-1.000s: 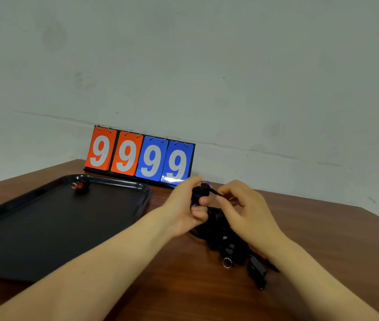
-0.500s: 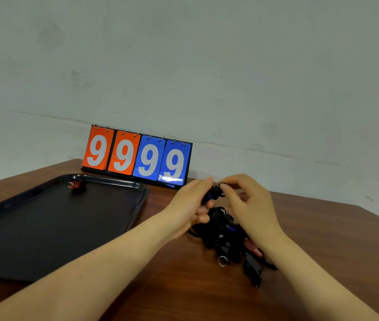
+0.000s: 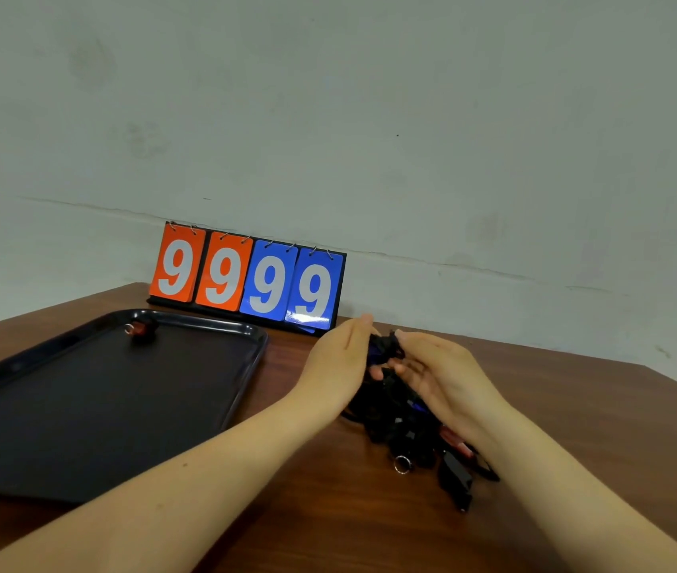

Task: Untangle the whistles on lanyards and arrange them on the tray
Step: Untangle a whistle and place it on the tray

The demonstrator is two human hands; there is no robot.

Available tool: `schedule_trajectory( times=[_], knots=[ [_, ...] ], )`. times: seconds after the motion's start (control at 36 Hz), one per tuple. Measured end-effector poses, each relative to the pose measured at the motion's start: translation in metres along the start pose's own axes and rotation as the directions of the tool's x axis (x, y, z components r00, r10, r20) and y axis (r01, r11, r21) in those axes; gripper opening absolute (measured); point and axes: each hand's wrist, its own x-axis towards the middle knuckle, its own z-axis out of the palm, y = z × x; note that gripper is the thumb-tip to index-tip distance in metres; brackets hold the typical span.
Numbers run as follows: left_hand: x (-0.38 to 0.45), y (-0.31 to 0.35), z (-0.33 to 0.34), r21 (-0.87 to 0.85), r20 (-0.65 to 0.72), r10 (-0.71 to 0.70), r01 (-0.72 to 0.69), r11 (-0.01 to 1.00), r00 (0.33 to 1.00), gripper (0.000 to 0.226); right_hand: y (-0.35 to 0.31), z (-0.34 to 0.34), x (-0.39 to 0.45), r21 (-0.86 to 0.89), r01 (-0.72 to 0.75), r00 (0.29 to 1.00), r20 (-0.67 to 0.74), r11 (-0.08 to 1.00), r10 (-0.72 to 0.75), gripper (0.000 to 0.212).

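scoreboard (image 3: 247, 279) on wooden table (image 3: 576, 407)

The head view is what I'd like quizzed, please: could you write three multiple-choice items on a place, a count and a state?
1. Where does the tangle of whistles lie?
A. on the tray
B. on the table right of the tray
C. on the scoreboard
2. How many orange cards does the scoreboard show?
A. one
B. two
C. four
3. What is on the tray?
A. one small reddish item near its far rim
B. a heap of lanyards
C. nothing

B: the tangle sits on wood between the left hand and right hand.
B: two orange, two blue.
A: the reddish item lies alone.
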Motion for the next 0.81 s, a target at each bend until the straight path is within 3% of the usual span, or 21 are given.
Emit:
schedule_trajectory(
  times=[0.14,0.33,0.47,0.69,0.81],
  knots=[
    [-0.0026,0.0012,0.0012,-0.064,-0.003,0.015,-0.015,0.998,1.000,0.040,0.0013,0.0031,-0.0001,0.000,-0.023,0.998,-0.056,1.000,0.023,0.025],
    [-0.0035,0.0035,-0.0003,-0.182,0.135,-0.025,0.049,0.982,0.991,0.027,0.0040,0.0073,0.0006,0.084,-0.025,0.996,-0.080,0.996,0.032,0.028],
    [-0.0019,0.0033,-0.0017,-0.265,0.075,-0.028,0.047,0.963,0.997,0.025,0.0056,0.0075,0.0005,0.118,-0.022,0.999,-0.030,0.993,0.025,0.029],
    [-0.0017,0.0023,-0.0013,-0.114,0.030,-0.031,0.034,0.993,0.999,0.027,0.0061,0.0060,-0.0006,0.028,-0.014,0.993,-0.118,1.000,0.017,0.011],
    [-0.0012,0.0037,0.0010,-0.126,0.037,-0.109,0.113,0.986,0.993,0.027,0.0069,0.0081,-0.0017,-0.194,0.004,0.988,-0.148,0.981,-0.034,0.007]
  ],
)
